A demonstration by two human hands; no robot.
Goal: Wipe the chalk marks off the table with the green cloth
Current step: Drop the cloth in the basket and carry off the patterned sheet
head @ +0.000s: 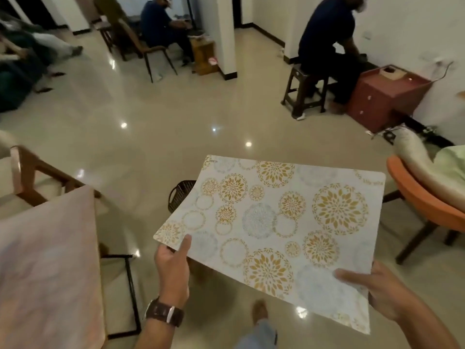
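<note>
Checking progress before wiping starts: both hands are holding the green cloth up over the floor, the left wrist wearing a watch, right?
Not quite. The head view shows the left hand and right hand holding a floral-patterned mat, not the green cloth. It is over the floor, and the watch is on the left wrist.

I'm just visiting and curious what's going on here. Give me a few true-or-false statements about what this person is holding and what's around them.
1. Both hands hold a patterned mat. True: the left hand grips its near-left corner and the right hand its near-right edge.
2. The mat lies flat on a table. False: it is held up in the air above the floor.
3. A green cloth is in the right hand. False: no green cloth is in either hand.
4. A watch sits on the left wrist. True.
5. An orange chair stands to the right. True.
6. The room is otherwise empty of people. False: two people sit in the background.
</note>
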